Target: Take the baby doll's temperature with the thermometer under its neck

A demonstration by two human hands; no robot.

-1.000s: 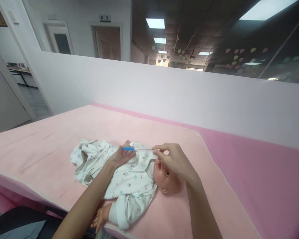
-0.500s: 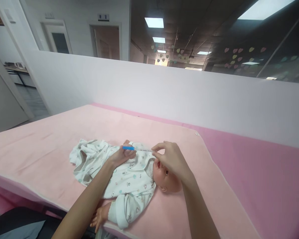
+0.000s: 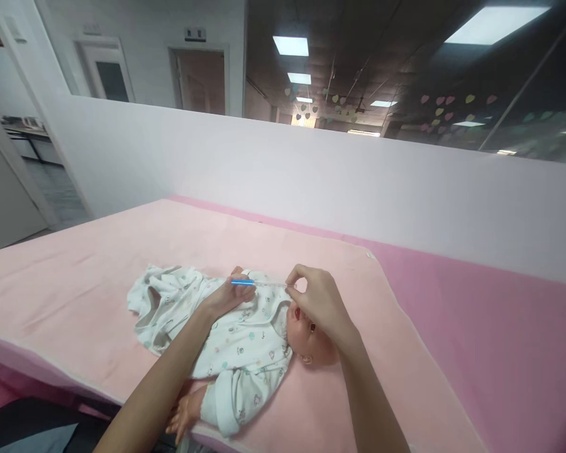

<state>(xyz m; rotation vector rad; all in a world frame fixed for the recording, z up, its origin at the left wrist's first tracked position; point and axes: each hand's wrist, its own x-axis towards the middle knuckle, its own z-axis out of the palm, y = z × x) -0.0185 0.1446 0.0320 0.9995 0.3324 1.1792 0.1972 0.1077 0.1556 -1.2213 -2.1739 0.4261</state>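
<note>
A slim thermometer [image 3: 270, 284] with a clear stem and a blue end lies level above the doll's chest. The blue end is in the fingers of my left hand [image 3: 231, 294], which is closed on it. Thumb and forefinger of my right hand [image 3: 318, 296] pinch the clear tip, beside the doll's chin. Beneath both hands a baby doll [image 3: 309, 340] rests on its back, head to the right. It wears a white patterned romper [image 3: 243, 343], whose loose legs spread to the left. My right hand partly hides the doll's face.
The doll lies on a peach-coloured mat [image 3: 99, 251] over a pink surface [image 3: 490, 308]. A white partition [image 3: 311, 170] with glass above runs along the back. At lower left is a dark seat-like shape [image 3: 28, 421] near the mat's front edge.
My right thumb and forefinger have drawn together at the thermometer's clear tip. My left hand keeps its hold on the blue end. The whole view has shifted slightly.
</note>
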